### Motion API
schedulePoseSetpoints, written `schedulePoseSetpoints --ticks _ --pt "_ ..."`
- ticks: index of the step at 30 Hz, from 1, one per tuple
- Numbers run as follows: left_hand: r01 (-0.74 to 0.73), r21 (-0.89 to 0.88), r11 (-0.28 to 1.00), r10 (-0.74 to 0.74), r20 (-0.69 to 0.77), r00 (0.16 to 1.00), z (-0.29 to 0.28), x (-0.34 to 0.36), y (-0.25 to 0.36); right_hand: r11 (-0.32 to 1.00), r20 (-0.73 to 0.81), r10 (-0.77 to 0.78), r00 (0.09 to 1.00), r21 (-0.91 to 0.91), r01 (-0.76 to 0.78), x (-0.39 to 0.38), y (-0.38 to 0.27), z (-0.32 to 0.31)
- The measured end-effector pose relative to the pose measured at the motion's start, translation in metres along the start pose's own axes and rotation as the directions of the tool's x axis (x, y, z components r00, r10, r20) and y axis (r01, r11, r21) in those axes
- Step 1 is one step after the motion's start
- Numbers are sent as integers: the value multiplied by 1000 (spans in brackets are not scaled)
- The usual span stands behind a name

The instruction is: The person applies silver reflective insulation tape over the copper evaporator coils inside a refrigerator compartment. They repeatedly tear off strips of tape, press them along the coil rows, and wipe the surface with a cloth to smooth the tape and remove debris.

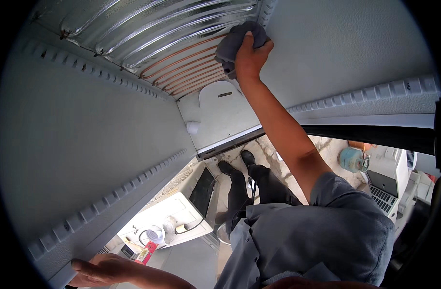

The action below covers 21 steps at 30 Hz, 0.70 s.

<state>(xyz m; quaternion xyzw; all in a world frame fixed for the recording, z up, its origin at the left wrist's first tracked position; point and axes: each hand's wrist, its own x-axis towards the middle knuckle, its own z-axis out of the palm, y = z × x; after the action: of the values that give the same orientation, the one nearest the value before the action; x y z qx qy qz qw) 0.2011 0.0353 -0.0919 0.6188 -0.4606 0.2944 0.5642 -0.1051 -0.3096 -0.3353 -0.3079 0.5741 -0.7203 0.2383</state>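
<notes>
Inside a tall white cabinet, my right hand [253, 57] grips a crumpled dark grey cloth [232, 42] at the upper end of the back panel, beside the right wall [350, 43]. That panel carries silvery foil-covered tubes [158, 29] and, lower down, bare copper tubes [179, 67]. At lower left my left hand [97, 269] holds the front edge [61, 267] of the cabinet's left wall, its fingertips partly hidden. Notched plastic shelf rails [114, 192] run along both walls, and a white floor panel [220, 118] lies below the tubes.
Below are my dark shoes [248, 157] on a stained tiled floor [273, 151]. To the left stands a white appliance [153, 214] with a tape roll [155, 235] and a red tool [146, 253] on it. At right are a teal gas cylinder [350, 159] and white units [391, 168].
</notes>
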Motion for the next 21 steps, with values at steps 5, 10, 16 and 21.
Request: schedulePoseSetpoints --ticks 5,10,16,21 --pt "252 -340 906 -296 -84 951 52 -10 28 916 -177 182 967 -328 -232 36 40 65" --pt "353 -410 841 -467 -222 856 50 -15 23 938 -214 236 948 -204 -279 -5 47 121" --pt "368 -434 822 -469 -149 871 64 -15 31 922 -258 370 893 -19 -387 -73 57 168" --pt "319 -148 936 -338 -130 932 49 -12 26 961 -41 264 964 -70 -266 -62 82 109"
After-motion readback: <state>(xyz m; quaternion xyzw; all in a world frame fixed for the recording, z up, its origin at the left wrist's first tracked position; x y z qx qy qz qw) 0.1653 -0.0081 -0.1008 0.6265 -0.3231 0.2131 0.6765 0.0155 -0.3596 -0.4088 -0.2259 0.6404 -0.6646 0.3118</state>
